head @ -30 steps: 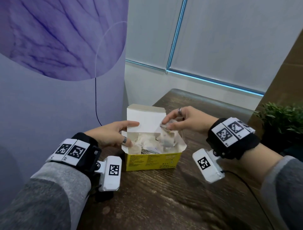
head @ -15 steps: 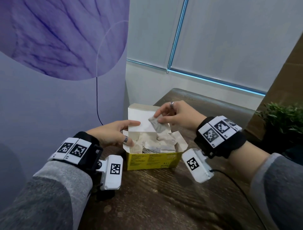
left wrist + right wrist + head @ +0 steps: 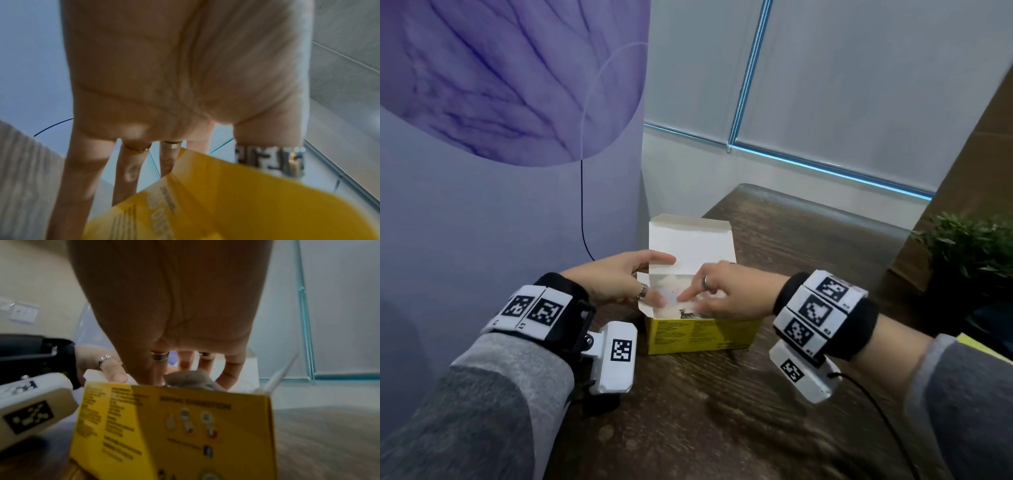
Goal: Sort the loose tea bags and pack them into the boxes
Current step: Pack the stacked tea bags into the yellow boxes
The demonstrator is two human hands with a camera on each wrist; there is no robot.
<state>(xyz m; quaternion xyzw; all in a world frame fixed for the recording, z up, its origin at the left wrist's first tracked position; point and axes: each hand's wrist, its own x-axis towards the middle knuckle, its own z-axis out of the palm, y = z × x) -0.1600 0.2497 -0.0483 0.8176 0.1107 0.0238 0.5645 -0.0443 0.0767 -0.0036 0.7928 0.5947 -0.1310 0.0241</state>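
Observation:
A yellow tea box (image 3: 698,335) stands open on the wooden table (image 3: 722,421), its white lid (image 3: 688,243) raised at the back. Several pale tea bags (image 3: 671,286) lie inside. My left hand (image 3: 664,279) holds the box's left end, forefinger on the lid and thumb at the side flap. My right hand (image 3: 688,301) reaches into the box from the right. In the right wrist view its fingers (image 3: 228,369) curl round a grey tea bag (image 3: 189,378) just above the box front (image 3: 174,426). The left wrist view shows my fingers (image 3: 127,170) behind the yellow box (image 3: 226,203).
A purple printed panel (image 3: 517,205) rises close on the left of the box. A potted green plant (image 3: 969,246) stands at the right edge. A black cable (image 3: 876,414) trails from my right wrist over the table. A yellow edge (image 3: 969,342) shows behind my right forearm.
My right hand has carried the grey tea bag from above the lid down and leftward into the box. The left hand has stayed on the box's left end.

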